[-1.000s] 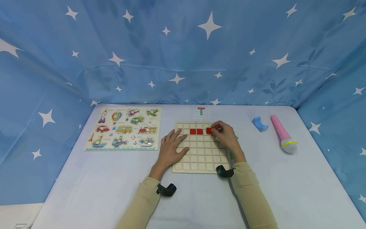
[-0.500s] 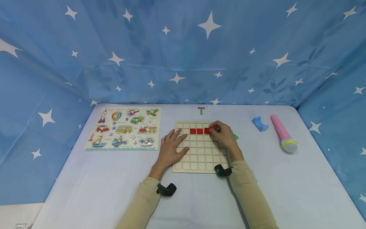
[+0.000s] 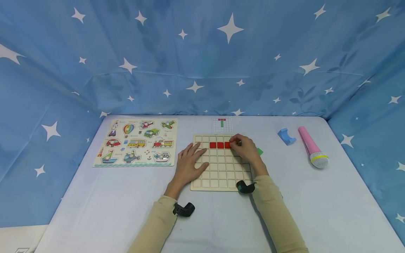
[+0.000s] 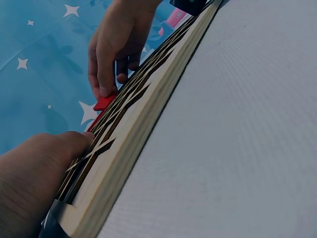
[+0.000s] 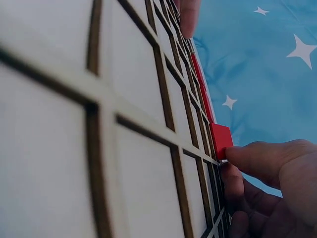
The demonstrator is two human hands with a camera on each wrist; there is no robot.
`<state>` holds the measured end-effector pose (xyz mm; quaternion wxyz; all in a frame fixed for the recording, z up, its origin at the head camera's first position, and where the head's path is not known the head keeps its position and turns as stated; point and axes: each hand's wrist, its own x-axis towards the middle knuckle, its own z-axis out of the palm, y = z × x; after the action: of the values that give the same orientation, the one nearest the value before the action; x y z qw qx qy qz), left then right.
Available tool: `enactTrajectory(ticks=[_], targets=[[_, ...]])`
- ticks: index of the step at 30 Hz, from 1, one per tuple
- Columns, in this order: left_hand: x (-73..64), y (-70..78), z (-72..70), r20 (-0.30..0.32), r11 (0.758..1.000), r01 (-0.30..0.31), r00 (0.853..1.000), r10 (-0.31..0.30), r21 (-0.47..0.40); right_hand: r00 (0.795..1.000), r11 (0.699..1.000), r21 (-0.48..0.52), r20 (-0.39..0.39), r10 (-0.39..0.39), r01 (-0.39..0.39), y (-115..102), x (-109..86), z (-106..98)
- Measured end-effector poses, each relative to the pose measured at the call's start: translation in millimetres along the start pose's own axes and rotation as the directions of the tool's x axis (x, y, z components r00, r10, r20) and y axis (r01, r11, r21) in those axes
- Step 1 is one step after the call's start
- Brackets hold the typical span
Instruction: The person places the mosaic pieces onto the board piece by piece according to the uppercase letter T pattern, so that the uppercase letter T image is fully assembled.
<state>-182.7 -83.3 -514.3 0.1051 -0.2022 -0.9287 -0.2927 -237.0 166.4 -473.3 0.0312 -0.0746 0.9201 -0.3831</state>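
Observation:
A wooden grid board (image 3: 214,175) lies on the table under both hands. Two red square tiles (image 3: 216,145) sit side by side in its second row from the back. My right hand (image 3: 248,150) pinches a third red tile (image 5: 221,141) by its edge, just right of those two. In the right wrist view this tile stands tilted, one side down at the board. My left hand (image 3: 188,165) rests with spread fingers on the board's left side. Part of a green tile (image 3: 259,151) shows beyond my right hand; the hand and arm hide what lies around it.
A pattern card (image 3: 222,124) with a red and green T lies behind the board. To the left is a vehicle picture puzzle (image 3: 135,142). A blue arched block (image 3: 286,136) and a pink toy microphone (image 3: 313,147) lie to the right. A starry blue curtain (image 3: 202,56) stands behind the table.
My right hand has moved the held red tile a little left, closing the gap to the two placed tiles. My left hand stays where it was.

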Motion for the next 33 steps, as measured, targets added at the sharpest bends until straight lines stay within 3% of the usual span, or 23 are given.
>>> enactTrajectory(ticks=[12,21,25,33], targets=[[-0.5,0.4,1.5,-0.009,1.000,-0.010,1.000,0.010,-0.001,1.000,0.998,-0.058,0.012,-0.018,0.018,-0.4,0.5,0.4],[-1.3,0.2,3.3,0.000,1.000,0.007,1.000,-0.007,0.007,1.000,0.999,0.036,-0.018,-0.007,0.008,4.7,-6.9,-3.6],[-1.1,0.8,3.2,0.000,1.000,0.010,1.000,-0.010,0.004,0.999,0.997,0.072,-0.049,-0.008,0.012,7.7,-15.3,-13.4],[-0.5,0.3,1.5,-0.011,1.000,0.001,1.000,-0.001,0.001,0.992,0.999,0.046,-0.128,0.022,-0.017,28.8,-22.8,-29.5]])
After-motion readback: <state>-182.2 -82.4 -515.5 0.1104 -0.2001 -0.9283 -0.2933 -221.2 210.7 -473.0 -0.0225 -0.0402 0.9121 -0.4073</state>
